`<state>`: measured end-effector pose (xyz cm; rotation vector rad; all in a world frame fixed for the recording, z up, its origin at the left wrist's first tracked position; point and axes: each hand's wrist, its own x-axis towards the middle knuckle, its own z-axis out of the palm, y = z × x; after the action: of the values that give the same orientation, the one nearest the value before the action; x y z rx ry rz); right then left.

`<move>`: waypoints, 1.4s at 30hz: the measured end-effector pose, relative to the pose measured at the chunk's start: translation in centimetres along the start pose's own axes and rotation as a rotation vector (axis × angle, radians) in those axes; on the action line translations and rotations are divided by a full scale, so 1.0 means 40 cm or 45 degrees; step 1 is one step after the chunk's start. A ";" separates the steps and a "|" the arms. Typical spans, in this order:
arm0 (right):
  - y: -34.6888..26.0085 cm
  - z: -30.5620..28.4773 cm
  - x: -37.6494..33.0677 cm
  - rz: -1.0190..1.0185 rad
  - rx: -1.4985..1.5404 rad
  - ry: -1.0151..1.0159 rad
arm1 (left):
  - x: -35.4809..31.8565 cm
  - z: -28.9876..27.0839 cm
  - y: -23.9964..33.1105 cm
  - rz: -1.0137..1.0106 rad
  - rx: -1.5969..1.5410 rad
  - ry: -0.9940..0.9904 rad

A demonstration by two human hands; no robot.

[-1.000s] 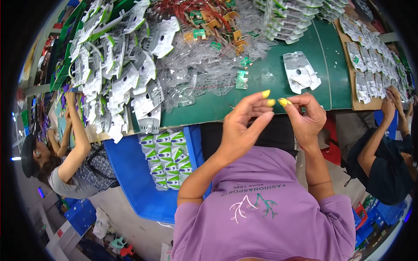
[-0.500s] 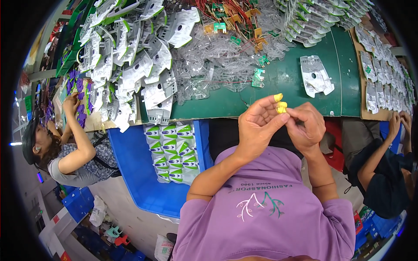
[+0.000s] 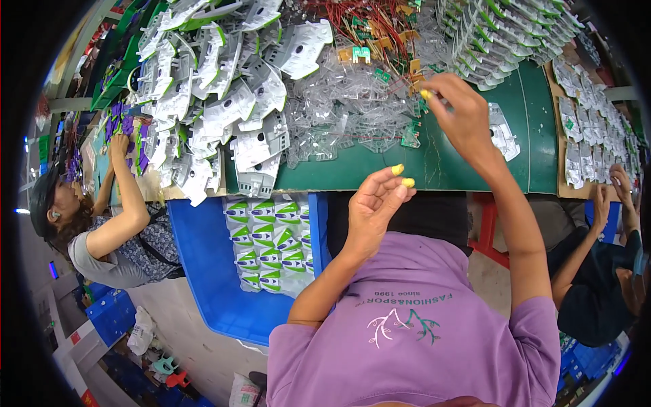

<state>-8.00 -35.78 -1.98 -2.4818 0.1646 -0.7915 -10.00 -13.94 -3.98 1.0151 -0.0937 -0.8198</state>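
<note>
My right hand (image 3: 462, 119) is raised over the table beside red wires (image 3: 352, 20) and small green circuit boards (image 3: 410, 134). Its thumb and fingertips come together in a pinch at a yellow finger cover; whatever they hold is too small to make out. Nearer me, at the table's front edge, my left hand (image 3: 374, 214) has loosely curled fingers, two with yellow tips, and nothing visible in it. Partly behind my right forearm, a grey-white plastic shell (image 3: 503, 132) lies on the green tabletop (image 3: 325, 175). Clear plastic parts (image 3: 339, 102) are heaped left of my right hand.
White shells with green edges (image 3: 217, 115) are piled at left, more (image 3: 508, 41) stacked at back right. A blue bin (image 3: 203, 271) holds bagged green-and-white pieces (image 3: 271, 237). Co-workers sit at left (image 3: 115, 230) and right (image 3: 597, 271), the right one near shells on cardboard (image 3: 566, 183).
My hands have parted. The right went forward from the left hand's yellow fingertips to the wires and boards; the left drew slightly left and nearer me.
</note>
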 end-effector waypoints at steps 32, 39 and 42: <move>-0.141 -0.079 -0.088 0.042 0.238 -0.187 | 0.052 -0.030 0.101 0.556 0.334 0.121; -0.144 -0.077 -0.110 0.185 0.361 -0.281 | 0.035 -0.023 0.092 0.522 0.304 0.171; -0.177 -0.065 -0.105 0.506 0.990 -0.444 | 0.047 -0.025 0.078 0.632 0.393 0.134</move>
<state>-13.24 -29.76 1.34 -1.7238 0.1737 -0.1807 -6.47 -13.62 -2.67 1.2548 -0.3756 -0.3014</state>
